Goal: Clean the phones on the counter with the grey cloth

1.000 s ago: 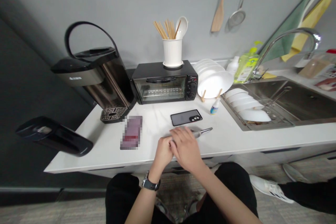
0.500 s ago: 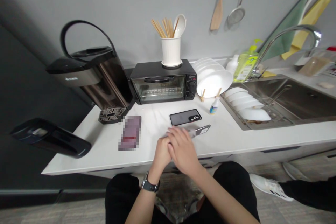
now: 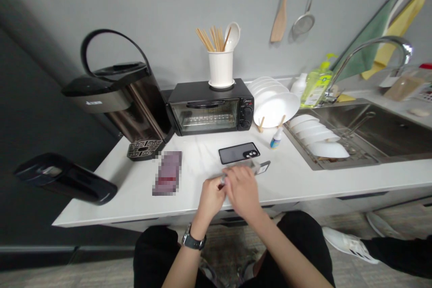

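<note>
My left hand (image 3: pixel 211 195), with a dark watch on its wrist, is closed with curled fingers just above the counter's front part. Touching it from the right, my right hand (image 3: pixel 241 191) is closed, its fingers bent over. Between them shows a blurred, greyish translucent thing (image 3: pixel 249 164), mostly hidden by the fingers; its kind cannot be made out. Beyond the right fingers, a flat dark piece (image 3: pixel 265 167) with a white label pokes out. A black-rimmed phone case (image 3: pixel 234 152) with camera holes lies just behind my hands. A small white bottle (image 3: pixel 276 138) with a blue label stands behind to the right.
On the white counter (image 3: pixel 135 198), a pixelated purple item (image 3: pixel 168 171) lies left of my hands, near a dark upright flask (image 3: pixel 84 182) and a drinks dispenser (image 3: pixel 135 108). A toaster oven (image 3: pixel 205 117) stands behind; plates (image 3: pixel 276 108) and a sink (image 3: pixel 381 148) are right.
My right hand has turned and shifted slightly right, its fingers now more bent. More of the translucent thing shows behind the fingers. The view has tilted up slightly.
</note>
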`<state>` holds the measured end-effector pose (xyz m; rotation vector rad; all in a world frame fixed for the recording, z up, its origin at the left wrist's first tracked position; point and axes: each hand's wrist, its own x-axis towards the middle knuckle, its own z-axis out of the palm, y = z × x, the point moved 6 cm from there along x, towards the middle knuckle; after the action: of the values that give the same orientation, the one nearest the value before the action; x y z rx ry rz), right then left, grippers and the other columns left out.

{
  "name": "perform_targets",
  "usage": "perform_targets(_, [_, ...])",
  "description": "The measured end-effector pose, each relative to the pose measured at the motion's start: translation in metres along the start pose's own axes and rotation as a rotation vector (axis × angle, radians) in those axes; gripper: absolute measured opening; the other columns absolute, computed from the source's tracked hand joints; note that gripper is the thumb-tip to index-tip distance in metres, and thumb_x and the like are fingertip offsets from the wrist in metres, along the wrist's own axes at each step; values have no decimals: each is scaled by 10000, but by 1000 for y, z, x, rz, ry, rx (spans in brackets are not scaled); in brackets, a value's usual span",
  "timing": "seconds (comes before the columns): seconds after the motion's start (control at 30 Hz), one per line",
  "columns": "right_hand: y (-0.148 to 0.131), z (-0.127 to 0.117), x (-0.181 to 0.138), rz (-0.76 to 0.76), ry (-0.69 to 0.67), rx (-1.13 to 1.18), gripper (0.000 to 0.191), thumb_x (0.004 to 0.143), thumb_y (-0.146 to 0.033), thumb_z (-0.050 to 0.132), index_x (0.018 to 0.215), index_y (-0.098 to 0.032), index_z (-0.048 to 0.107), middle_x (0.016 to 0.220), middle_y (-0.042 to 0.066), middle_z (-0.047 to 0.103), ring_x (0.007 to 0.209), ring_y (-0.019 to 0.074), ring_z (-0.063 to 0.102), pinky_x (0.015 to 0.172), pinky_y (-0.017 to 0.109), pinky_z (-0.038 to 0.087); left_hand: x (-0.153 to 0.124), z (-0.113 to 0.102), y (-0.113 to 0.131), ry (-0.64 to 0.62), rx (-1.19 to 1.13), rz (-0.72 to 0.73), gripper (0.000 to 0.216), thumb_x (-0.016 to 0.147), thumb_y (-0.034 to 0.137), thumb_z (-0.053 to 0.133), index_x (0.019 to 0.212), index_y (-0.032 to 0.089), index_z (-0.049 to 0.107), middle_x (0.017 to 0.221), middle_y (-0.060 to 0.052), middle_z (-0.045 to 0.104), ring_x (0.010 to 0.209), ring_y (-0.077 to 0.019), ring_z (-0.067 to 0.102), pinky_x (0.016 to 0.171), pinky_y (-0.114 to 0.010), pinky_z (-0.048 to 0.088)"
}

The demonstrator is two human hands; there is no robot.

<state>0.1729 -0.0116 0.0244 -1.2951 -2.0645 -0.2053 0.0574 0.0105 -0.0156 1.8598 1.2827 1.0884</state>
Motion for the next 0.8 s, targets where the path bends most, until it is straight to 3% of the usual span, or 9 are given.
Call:
perform_targets(0.07, [-32,10,-4,-137,-41,98,419,1049,-214,410,1423,-119,574,1343,124,689,1247,268,567,1112,433,358,-1,-3,-2,3,11,10,240,883,171,548,742,147,740,672,-49,684,647,-180,591,634,-271,452])
perform_targets(0.13, [-31,10,-8,-195,-61,119,483,1059,-202,386,1523,-101,473,1410,130,659,1264,261,562,1094,425,371,-2,-4,-3,6,23,5,239,876,166,562,689,152,711,645,-41,665,630,-173,574,630,-269,443])
perform_targets(0.23, [29,-4,-6,-48,-23,9,409,1085,-251,388,1426,-131,579,1101,108,752,945,256,627,883,409,434,-2,-2,-4,-1,20,-17,264,935,276,617,727,155,726,581,14,586,560,-135,487,566,-245,377])
perform_targets(0.37, [95,-27,-5,192,64,-103,402,1096,-272,347,961,-177,713,831,90,688,814,261,588,822,410,435,0,3,-3,-11,2,-37,287,959,405,657,848,165,769,590,38,555,558,-122,456,533,-228,323])
perform_targets(0.43, [82,-25,-6,206,74,-98,401,1090,-249,343,899,-194,691,881,98,695,916,271,605,948,447,434,0,3,-2,-7,4,-29,270,958,380,649,857,162,773,595,34,567,559,-124,464,538,-231,332])
perform_targets(0.5, [44,-13,-6,153,54,-23,333,1079,-241,382,979,-211,698,1013,86,728,1085,275,608,1131,504,345,0,1,-1,-1,13,-10,245,945,296,617,805,154,760,603,19,598,567,-134,492,555,-238,364])
perform_targets(0.63, [-32,10,-9,-111,-55,166,400,1050,-208,409,1404,-144,584,1411,102,664,1347,248,528,1230,447,275,-2,-3,-4,3,41,14,222,833,135,573,653,153,702,641,-32,668,621,-169,572,614,-262,436])
perform_targets(0.7, [-30,10,-10,-179,-90,165,476,1050,-209,405,1509,-118,494,1513,111,596,1396,256,497,1209,442,305,-2,-4,-5,6,48,5,220,831,131,572,648,152,694,628,-27,658,612,-167,566,610,-261,431])
perform_targets(0.8, [27,-4,-6,-73,-68,83,484,1069,-223,378,1530,-116,479,1343,137,704,1171,274,631,1048,453,429,-1,-3,-4,11,39,-22,268,921,245,604,695,149,713,569,15,575,554,-136,488,558,-241,364])
